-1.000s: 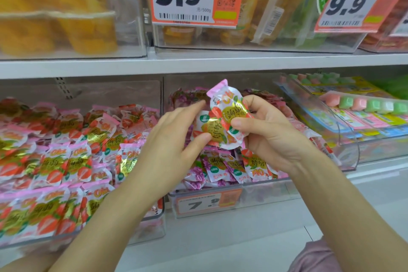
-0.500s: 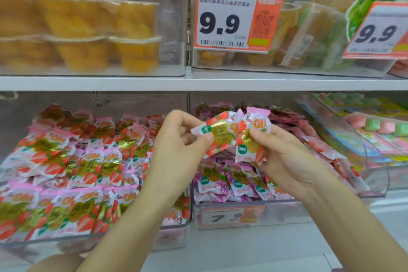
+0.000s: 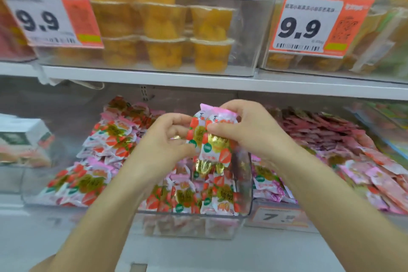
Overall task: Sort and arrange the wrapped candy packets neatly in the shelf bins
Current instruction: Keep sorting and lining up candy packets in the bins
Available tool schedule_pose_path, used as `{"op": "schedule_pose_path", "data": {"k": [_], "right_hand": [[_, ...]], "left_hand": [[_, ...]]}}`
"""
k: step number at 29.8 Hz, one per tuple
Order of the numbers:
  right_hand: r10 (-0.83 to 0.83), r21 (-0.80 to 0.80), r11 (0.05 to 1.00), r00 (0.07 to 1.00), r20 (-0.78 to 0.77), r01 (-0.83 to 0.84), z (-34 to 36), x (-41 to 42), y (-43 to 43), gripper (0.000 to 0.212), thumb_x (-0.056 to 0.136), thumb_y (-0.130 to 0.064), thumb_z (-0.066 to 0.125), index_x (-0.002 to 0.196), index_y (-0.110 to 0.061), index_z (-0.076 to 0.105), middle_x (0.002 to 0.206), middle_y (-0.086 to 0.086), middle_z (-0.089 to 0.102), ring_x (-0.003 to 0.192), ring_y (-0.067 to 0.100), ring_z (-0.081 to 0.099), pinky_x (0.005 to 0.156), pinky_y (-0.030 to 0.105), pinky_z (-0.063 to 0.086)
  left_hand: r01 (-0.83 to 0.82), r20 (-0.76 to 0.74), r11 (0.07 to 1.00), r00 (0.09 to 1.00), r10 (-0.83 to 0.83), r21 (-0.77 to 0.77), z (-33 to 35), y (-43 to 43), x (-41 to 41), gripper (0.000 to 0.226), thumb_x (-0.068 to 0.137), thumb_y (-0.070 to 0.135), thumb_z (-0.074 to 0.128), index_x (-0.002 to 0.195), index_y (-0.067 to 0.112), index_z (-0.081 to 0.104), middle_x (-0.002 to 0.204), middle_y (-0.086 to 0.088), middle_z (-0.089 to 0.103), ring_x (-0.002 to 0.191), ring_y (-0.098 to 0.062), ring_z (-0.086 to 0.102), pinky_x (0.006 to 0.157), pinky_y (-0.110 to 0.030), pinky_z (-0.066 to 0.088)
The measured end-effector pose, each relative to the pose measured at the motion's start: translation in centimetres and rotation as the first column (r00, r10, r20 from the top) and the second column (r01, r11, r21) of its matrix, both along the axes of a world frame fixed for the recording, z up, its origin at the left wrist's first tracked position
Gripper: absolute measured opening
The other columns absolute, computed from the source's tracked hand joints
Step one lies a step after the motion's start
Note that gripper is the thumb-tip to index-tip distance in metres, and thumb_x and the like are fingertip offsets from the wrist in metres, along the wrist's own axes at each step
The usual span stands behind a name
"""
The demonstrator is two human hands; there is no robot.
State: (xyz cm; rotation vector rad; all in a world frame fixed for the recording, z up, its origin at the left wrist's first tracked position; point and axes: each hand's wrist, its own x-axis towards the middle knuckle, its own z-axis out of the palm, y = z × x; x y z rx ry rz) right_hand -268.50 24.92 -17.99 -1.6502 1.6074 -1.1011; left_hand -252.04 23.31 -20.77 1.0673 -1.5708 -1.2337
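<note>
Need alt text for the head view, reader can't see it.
A person's left hand and right hand hold a few strawberry candy packets together above a clear bin heaped with matching ones. Darker pink packets lie to the right; orange fruit cups and 9.9 price tags sit on the shelf above.

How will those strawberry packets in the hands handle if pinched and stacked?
The strawberry packets are probably light and floppy: the thin wrappers crumple between the left hand and right hand. Their glossy foil likely makes them slippery, so a stack may slide, like the loose heap in the clear bin.
</note>
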Motion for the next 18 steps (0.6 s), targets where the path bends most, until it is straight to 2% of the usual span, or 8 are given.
{"op": "schedule_pose_path", "data": {"k": [3,5,7,9,11,13,15,18], "right_hand": [[0.025,0.061,0.998,0.952,-0.305,-0.006,-0.4,1.6,-2.0,0.016,0.078,-0.023,0.075,0.085,-0.014,0.063,0.077,0.001,0.061,0.071,0.017,0.058,0.065,0.030,0.046],[0.089,0.164,0.986,0.922,-0.378,-0.028,-0.7,2.2,-3.4,0.020,0.078,-0.022,0.075,0.088,-0.011,0.063,0.073,0.000,0.056,0.065,0.015,0.053,0.059,0.027,0.041],[0.163,0.312,0.950,0.899,-0.407,-0.031,-1.2,3.0,-4.7,0.023,0.077,-0.022,0.076,0.092,-0.010,0.063,0.070,-0.001,0.053,0.062,0.013,0.049,0.054,0.025,0.039],[0.221,0.410,0.911,0.786,-0.577,0.045,-2.1,3.6,-5.8,0.018,0.079,-0.021,0.073,0.089,-0.013,0.061,0.079,0.001,0.055,0.069,0.017,0.052,0.061,0.024,0.040],[0.162,0.315,0.931,0.567,-0.807,0.183,-2.7,4.2,-6.0,0.008,0.083,-0.016,0.066,0.085,-0.012,0.059,0.094,0.007,0.058,0.086,0.026,0.057,0.069,0.030,0.040],[0.058,0.160,0.964,0.415,-0.908,0.214,-2.6,4.3,-5.5,0.016,0.084,-0.009,0.059,0.100,-0.012,0.061,0.110,0.009,0.060,0.105,0.030,0.055,0.072,0.034,0.036],[-0.011,0.059,0.983,0.377,-0.926,0.173,-1.7,4.1,-4.4,0.025,0.084,-0.004,0.056,0.107,-0.011,0.060,0.112,0.009,0.058,0.109,0.031,0.052,0.071,0.034,0.036],[-0.135,-0.096,0.990,0.470,-0.872,0.106,-0.2,2.1,-1.9,0.025,0.087,-0.009,0.057,0.110,-0.016,0.062,0.106,0.006,0.055,0.106,0.029,0.050,0.073,0.034,0.042]], "left_hand": [[-0.160,0.051,0.986,0.986,0.162,-0.043,-0.4,-1.1,1.7,0.041,0.085,-0.015,0.044,0.113,0.014,0.050,0.107,-0.004,0.061,0.095,-0.011,0.062,0.061,-0.008,0.048],[-0.218,0.044,0.974,0.974,0.221,-0.066,-0.5,-1.6,2.4,0.043,0.085,-0.016,0.042,0.116,0.014,0.048,0.111,-0.005,0.058,0.102,-0.012,0.059,0.064,-0.005,0.047],[-0.220,0.040,0.974,0.974,0.222,-0.061,-0.6,-1.7,2.7,0.043,0.086,-0.014,0.044,0.115,0.017,0.049,0.111,-0.002,0.059,0.103,-0.010,0.058,0.069,-0.009,0.046],[-0.203,0.071,0.976,0.975,0.208,-0.077,-0.8,-1.6,2.7,0.041,0.088,-0.010,0.043,0.118,0.018,0.049,0.113,-0.001,0.058,0.106,-0.010,0.056,0.073,-0.011,0.043],[-0.181,0.118,0.979,0.974,0.192,-0.098,-1.0,-1.6,2.4,0.040,0.090,-0.005,0.042,0.122,0.019,0.048,0.115,0.002,0.055,0.109,-0.009,0.054,0.074,-0.010,0.041],[-0.160,0.133,0.982,0.976,0.173,-0.101,-1.0,-1.6,2.0,0.040,0.091,-0.004,0.041,0.123,0.018,0.048,0.115,0.003,0.054,0.110,-0.010,0.052,0.075,-0.010,0.040],[-0.141,0.129,0.983,0.979,0.155,-0.115,-0.9,-1.5,1.4,0.039,0.090,-0.005,0.041,0.119,0.020,0.049,0.114,0.004,0.054,0.108,-0.008,0.053,0.077,-0.010,0.040],[-0.112,0.122,0.978,0.983,0.134,-0.175,-0.9,-1.1,-0.2,0.038,0.088,-0.006,0.042,0.110,0.024,0.049,0.110,0.007,0.056,0.101,0.000,0.054,0.073,-0.006,0.042]]}}
